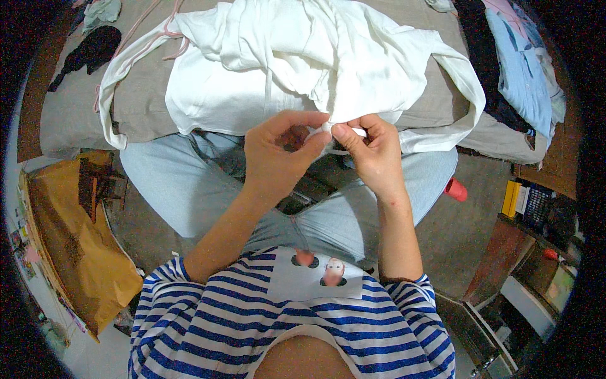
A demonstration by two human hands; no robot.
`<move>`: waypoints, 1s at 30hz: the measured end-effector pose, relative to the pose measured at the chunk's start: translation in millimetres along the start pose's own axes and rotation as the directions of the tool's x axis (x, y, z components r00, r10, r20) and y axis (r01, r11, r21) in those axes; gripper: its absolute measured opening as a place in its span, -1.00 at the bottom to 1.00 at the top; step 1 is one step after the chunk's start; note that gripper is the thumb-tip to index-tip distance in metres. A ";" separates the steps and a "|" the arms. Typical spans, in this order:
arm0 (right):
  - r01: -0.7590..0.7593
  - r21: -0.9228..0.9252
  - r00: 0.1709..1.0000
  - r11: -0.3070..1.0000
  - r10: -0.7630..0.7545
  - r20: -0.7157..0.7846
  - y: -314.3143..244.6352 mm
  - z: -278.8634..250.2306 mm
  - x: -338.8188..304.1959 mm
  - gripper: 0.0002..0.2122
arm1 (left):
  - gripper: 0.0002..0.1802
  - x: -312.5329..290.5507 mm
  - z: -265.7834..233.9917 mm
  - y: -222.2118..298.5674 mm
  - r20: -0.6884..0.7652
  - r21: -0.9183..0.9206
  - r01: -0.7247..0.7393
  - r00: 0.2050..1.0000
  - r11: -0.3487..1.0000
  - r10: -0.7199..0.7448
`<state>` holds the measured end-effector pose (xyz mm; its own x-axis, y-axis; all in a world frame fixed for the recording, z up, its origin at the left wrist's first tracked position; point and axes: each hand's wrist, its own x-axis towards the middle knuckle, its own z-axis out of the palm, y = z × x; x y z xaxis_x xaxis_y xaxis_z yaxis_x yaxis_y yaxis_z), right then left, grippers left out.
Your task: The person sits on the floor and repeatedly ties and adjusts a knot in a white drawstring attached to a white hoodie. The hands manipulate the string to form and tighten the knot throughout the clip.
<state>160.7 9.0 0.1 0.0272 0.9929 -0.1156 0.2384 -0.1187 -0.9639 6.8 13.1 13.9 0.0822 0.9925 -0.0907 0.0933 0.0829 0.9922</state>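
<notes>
A white long-sleeved garment (pixel 218 98) lies bunched on the grey-brown cloth-covered surface (pixel 148 104) in front of me, its narrow sleeves reaching out to both sides. At its near edge, my left hand (pixel 274 148) pinches a small gathered bit of the white fabric between thumb and forefinger. My right hand (pixel 375 151) is closed on the same spot, thumb on top, its fingertips touching or almost touching those of the left. A short white end sticks out by the right fingers; whether it is cloth or a cord I cannot tell.
Pink cord (pixel 169 28) and a black cloth (pixel 95 50) lie at the far left. Blue clothing (pixel 517 69) is piled at the far right. A brown paper-like sheet (pixel 82 252) stands left of my legs; a red cup-like object (pixel 456 189) lies on the right floor.
</notes>
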 end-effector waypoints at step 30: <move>0.494 0.537 0.789 0.684 -0.612 0.053 -74.3 -69.7 -52.6 -0.50 | -0.79 -4.0 11.9 0.6 -0.035 -0.168 0.089 0.995 0.982 -0.097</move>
<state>209.2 -34.3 94.5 -0.1755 0.8563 0.4858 -0.3446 0.4088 -0.8451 18.4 8.2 13.9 0.0377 0.9824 -0.1830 -0.0679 0.1852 0.9803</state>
